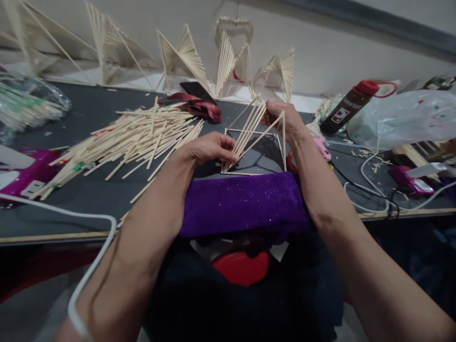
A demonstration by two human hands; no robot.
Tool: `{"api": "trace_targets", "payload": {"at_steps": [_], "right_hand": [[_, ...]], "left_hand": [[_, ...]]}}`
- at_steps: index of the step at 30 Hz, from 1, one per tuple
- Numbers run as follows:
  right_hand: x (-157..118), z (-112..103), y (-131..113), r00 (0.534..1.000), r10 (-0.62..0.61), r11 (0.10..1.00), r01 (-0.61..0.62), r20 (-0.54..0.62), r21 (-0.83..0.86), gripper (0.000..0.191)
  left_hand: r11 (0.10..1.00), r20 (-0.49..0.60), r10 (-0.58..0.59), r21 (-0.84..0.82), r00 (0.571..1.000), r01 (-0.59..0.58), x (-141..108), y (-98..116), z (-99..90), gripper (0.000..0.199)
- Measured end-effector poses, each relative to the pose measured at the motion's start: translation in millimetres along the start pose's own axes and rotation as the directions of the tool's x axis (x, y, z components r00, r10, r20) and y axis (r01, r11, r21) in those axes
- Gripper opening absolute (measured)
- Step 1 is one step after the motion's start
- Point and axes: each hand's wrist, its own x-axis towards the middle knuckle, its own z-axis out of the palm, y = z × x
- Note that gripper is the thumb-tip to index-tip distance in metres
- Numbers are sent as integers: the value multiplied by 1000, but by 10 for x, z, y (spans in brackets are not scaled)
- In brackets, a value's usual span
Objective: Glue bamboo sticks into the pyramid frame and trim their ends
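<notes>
Between my hands stands a small frame of thin wooden sticks (251, 127), with several sticks side by side in a slanting row. My left hand (213, 148) pinches the row's lower end near the frame's front left corner. At the upper end of the same row, my right hand (283, 116) has its fingers closed, partly hidden behind the sticks. A purple cloth (245, 202) lies along the table edge just in front of the frame. To the left of my left hand spreads a loose pile of wooden sticks (142, 135).
Several finished stick models (183, 54) line the wall. A dark bottle with a red lid (347, 107) leans at the right beside a clear plastic bag (420, 116). Purple glue guns (35, 173) with white cords lie at both sides. A dark red strap (203, 108) sits behind the pile.
</notes>
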Motion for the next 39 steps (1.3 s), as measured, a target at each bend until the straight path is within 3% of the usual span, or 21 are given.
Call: {"api": "trace_targets", "payload": {"at_steps": [5,13,29,36,39], "right_hand": [[-6,12,-39,1000,24,999,-24,5,-21,42],[-17,26,-29,999,-40,999,40,14,16,44],[-56,85,-66,998,-15,1000,13,-64,-22,42],[-22,57,-53,998,4,1000,-6,-59,-29,44],[-6,54,-37,999,8,1000,-10,-52,-26,44]], "left_hand": [[1000,-16,-18,-17,1000,18,-4,32,28,8],[1000,3,13,16,1000,-13,-14,22,14,9],[996,12,66,-66,998,-65,-38,-15,-48,16],[980,-190,144,-109,971,-167,3,27,35,24],[979,-198,163,-91,967,-183,25,48,91,22]]}}
